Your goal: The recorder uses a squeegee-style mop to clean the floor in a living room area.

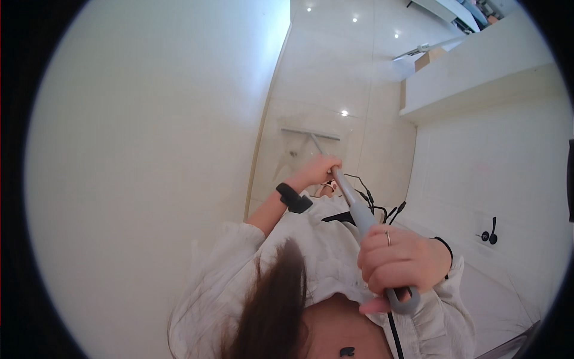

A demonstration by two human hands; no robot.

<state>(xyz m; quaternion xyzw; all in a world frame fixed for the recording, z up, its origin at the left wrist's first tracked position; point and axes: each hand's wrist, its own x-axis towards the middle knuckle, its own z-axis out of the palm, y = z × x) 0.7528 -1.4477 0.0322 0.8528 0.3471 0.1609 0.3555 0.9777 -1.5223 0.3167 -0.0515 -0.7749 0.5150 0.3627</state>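
A grey long-handled floor squeegee (362, 216) slants from close to my body down to the floor. Its thin, wide crossbar (310, 134) rests on the pale tiles ahead of me. My right hand (402, 261), wearing a ring, wraps the thick upper grip near the looped end. Lower on the shaft, my left hand (320, 170) is closed around it; some of those fingers are hidden from this view. A black band (292, 197) sits on my left wrist. Black cables (373, 206) hang beside the shaft.
A plain white wall (149, 131) runs along the left. To the right is a white door (478, 173) with a black handle (492, 231). Shiny floor tiles (335, 66) stretch ahead between them. A cardboard box (429, 58) and a white table (445, 13) are at the far right.
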